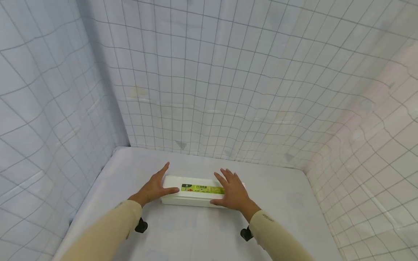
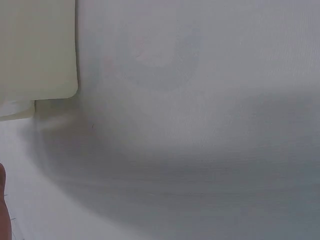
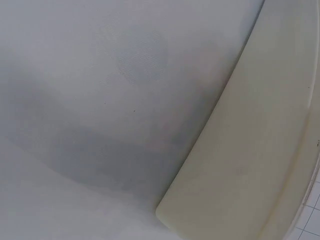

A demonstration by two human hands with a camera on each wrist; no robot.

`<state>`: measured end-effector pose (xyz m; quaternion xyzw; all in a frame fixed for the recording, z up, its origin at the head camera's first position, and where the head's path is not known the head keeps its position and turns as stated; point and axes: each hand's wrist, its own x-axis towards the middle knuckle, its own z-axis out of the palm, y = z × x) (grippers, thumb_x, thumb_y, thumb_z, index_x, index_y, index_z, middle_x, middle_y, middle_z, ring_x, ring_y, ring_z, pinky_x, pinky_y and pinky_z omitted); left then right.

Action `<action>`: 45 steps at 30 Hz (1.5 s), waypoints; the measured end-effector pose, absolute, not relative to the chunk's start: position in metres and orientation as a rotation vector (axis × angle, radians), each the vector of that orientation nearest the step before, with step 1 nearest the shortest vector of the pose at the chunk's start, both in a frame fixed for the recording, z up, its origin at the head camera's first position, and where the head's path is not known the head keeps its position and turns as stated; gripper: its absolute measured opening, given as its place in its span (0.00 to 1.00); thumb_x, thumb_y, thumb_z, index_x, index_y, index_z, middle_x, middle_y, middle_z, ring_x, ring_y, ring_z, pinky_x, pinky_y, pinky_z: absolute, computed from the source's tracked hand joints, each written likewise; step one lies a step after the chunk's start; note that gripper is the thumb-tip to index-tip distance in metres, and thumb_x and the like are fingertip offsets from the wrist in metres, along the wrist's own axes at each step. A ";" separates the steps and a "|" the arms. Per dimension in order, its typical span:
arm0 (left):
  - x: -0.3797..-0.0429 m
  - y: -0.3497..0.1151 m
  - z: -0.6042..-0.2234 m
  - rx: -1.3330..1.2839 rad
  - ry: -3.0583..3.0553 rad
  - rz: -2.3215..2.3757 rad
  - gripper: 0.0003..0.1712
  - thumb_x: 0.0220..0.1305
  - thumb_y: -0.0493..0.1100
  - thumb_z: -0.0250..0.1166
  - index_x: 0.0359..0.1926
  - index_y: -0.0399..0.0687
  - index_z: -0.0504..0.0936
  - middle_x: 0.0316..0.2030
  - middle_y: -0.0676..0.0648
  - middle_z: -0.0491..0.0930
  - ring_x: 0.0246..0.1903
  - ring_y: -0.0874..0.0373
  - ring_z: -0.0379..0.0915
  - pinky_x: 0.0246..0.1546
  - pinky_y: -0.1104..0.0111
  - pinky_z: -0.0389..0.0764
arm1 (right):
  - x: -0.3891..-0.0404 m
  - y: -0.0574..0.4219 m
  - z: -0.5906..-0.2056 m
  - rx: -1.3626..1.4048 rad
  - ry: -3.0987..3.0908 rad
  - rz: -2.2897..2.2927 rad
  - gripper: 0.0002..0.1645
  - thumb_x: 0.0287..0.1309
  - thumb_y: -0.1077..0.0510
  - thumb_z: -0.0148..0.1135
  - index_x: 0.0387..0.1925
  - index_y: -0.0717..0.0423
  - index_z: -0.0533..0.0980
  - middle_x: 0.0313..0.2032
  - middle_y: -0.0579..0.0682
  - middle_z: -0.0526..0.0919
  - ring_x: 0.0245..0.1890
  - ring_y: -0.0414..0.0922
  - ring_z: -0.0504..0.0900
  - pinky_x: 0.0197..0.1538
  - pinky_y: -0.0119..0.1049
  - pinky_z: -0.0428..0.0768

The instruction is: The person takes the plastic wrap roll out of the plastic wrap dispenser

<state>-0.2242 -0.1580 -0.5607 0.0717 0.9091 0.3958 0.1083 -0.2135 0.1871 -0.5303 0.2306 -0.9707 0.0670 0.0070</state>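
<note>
A long white cling film box [image 1: 196,201] with a green and yellow label [image 1: 202,189] lies lengthwise across the white table. My left hand [image 1: 153,190] is at its left end, thumb and fingers spread apart, the thumb over the top near the label. At the right end is my right hand [image 1: 234,192], fingers spread over the lid and hiding part of it. Whether either hand touches the box, I cannot tell. In the left wrist view, a corner of the box [image 2: 37,45] shows beside a bit of finger [image 2: 4,215]. Its pale side [image 3: 240,130] fills the right of the right wrist view.
White cloth walls with a dark grid [image 1: 209,72] enclose the table [image 1: 196,235] at the back and both sides. Small black devices [image 1: 142,226] are strapped under both wrists. Beige sleeves [image 1: 104,232] cover the forearms.
</note>
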 end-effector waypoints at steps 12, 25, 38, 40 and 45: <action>-0.215 -0.154 -0.585 0.245 2.669 1.234 0.81 0.45 0.67 0.80 0.83 0.50 0.33 0.79 0.34 0.51 0.75 0.34 0.56 0.73 0.35 0.59 | -0.219 0.179 -0.542 0.684 -3.067 0.229 0.68 0.41 0.21 0.73 0.79 0.39 0.57 0.80 0.50 0.58 0.81 0.54 0.54 0.82 0.55 0.51; -0.209 -0.156 -0.602 0.173 2.605 1.338 0.82 0.43 0.67 0.81 0.83 0.47 0.34 0.79 0.35 0.52 0.79 0.33 0.47 0.76 0.36 0.54 | -0.219 0.163 -0.547 0.712 -3.067 0.237 0.68 0.40 0.24 0.76 0.79 0.38 0.58 0.79 0.49 0.59 0.80 0.53 0.57 0.82 0.55 0.50; -0.204 -0.160 -0.616 0.235 2.627 1.375 0.78 0.41 0.65 0.83 0.82 0.41 0.45 0.78 0.37 0.58 0.78 0.36 0.52 0.76 0.39 0.55 | -0.218 0.146 -0.552 0.777 -3.064 0.235 0.67 0.38 0.25 0.78 0.79 0.37 0.59 0.77 0.49 0.63 0.78 0.51 0.62 0.81 0.55 0.53; -0.204 -0.161 -0.617 0.224 2.650 1.355 0.76 0.40 0.64 0.84 0.81 0.42 0.50 0.75 0.37 0.63 0.75 0.36 0.57 0.75 0.39 0.59 | -0.218 0.144 -0.553 0.787 -3.068 0.214 0.68 0.39 0.24 0.77 0.79 0.37 0.58 0.77 0.49 0.64 0.77 0.51 0.62 0.81 0.55 0.53; -0.203 -0.160 -0.623 0.215 2.745 1.321 0.74 0.39 0.63 0.85 0.79 0.41 0.53 0.71 0.36 0.69 0.72 0.35 0.63 0.72 0.38 0.64 | -0.218 0.138 -0.556 0.791 -3.068 0.146 0.68 0.38 0.24 0.77 0.79 0.37 0.58 0.75 0.49 0.67 0.76 0.52 0.64 0.81 0.55 0.55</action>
